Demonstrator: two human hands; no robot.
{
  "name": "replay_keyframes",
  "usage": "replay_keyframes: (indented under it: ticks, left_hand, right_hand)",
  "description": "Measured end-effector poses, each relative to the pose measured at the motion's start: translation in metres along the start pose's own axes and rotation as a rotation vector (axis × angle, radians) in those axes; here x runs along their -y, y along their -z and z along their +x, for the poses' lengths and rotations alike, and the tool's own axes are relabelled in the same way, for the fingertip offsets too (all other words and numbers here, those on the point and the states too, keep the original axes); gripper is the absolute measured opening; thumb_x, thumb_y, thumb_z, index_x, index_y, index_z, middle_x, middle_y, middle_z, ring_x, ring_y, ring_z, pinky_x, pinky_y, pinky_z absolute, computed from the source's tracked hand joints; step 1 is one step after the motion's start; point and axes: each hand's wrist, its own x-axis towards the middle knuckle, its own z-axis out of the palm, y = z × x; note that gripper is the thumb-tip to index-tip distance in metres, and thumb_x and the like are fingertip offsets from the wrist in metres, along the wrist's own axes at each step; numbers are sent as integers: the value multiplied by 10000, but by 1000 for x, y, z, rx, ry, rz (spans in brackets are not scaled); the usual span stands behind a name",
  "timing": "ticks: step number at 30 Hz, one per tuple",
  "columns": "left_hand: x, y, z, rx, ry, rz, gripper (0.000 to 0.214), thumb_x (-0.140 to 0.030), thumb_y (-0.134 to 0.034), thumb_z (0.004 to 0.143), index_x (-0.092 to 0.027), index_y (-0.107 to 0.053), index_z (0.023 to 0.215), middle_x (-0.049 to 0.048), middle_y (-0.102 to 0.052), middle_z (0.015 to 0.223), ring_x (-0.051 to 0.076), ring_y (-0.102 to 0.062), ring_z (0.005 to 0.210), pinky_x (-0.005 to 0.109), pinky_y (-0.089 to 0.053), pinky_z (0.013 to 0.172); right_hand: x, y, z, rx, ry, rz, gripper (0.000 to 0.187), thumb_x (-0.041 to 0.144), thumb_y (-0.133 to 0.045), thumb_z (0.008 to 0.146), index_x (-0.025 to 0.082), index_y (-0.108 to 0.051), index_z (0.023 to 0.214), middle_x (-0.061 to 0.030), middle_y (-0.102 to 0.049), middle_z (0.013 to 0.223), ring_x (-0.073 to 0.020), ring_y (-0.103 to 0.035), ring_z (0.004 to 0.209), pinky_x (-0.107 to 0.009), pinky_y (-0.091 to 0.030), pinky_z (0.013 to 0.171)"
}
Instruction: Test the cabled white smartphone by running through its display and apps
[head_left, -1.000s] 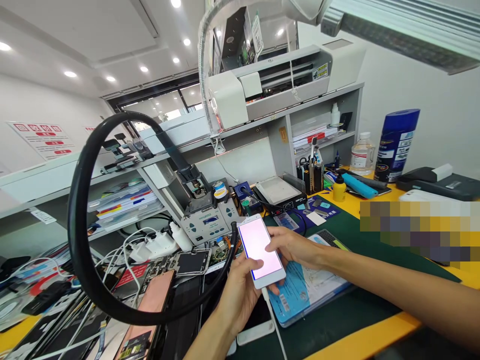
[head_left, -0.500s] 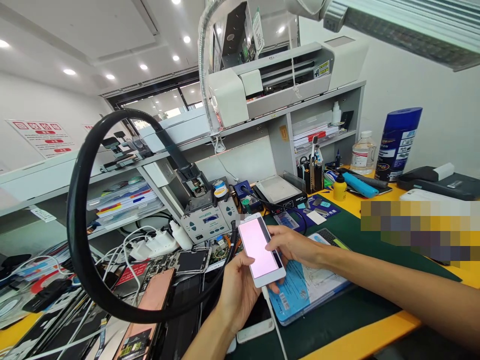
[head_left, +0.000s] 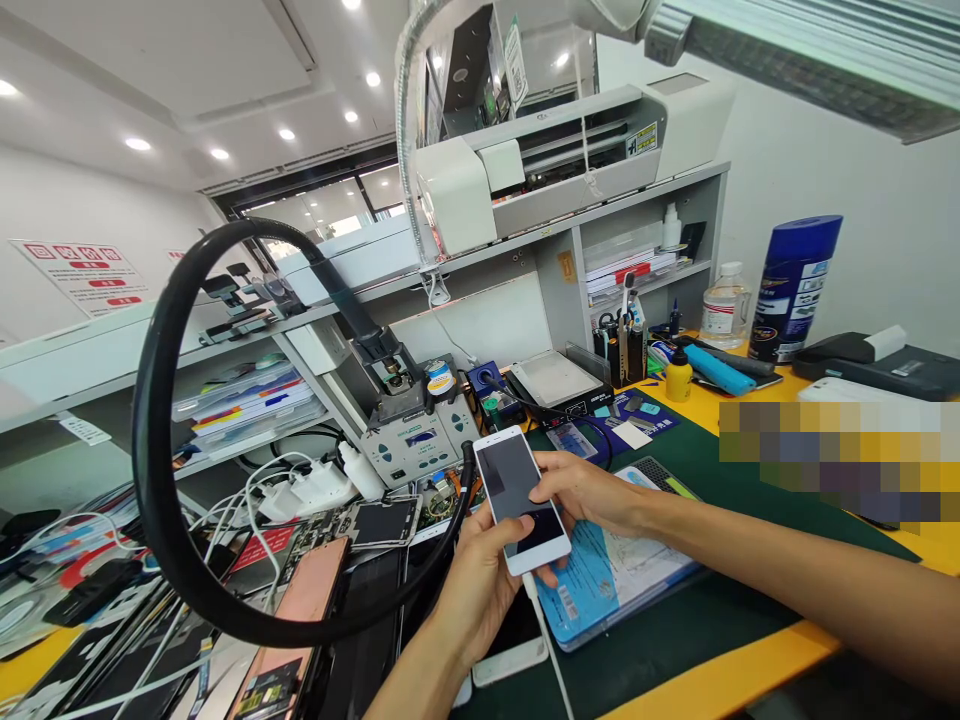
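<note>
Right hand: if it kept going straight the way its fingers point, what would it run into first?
The white phone. The right hand points left with its fingers against the phone's right edge, so it meets it at once. Just past it is the left hand, which grips the phone from below.

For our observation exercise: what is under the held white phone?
The left hand cradles the white phone from beneath; a white cable leaves its bottom edge, near a blue packet on the green mat. The phone's back is hidden.
</note>
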Motion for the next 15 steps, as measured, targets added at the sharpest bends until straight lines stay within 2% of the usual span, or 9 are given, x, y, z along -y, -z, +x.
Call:
replay_keyframes:
  ticks: [7,10,15]
  left_hand:
    - [2,5,3,53,33,-208,491,-160,-491,781,-120,-487,1270,92,-689,877,212,-667,686,296,-532,558]
    - [2,5,3,48,9,-179,534,-128,-510,770,-114,-462,1302,93,-690,868,209,-665,681,294,-533,561]
    - [1,0,1,19,-17,-62,601,-99,-569,742,-104,-421,1324,94,-690,841,207,-642,586,297,-519,472]
  right_hand:
    - [4,-3,-2,-13,-5,-11,368,186,-563,722,165,-566,1090,-25,-669,660,-152,-601,470,-263,-510,462]
    - [4,-3,-1,-17,-2,1,375,183,-567,721,157,-566,1095,-45,-689,689,-169,-625,527,-246,-501,449]
    - [0,0,0,-12,7,13,386,186,-585,719,148,-566,1103,-70,-708,751,-181,-638,563,-233,-482,418]
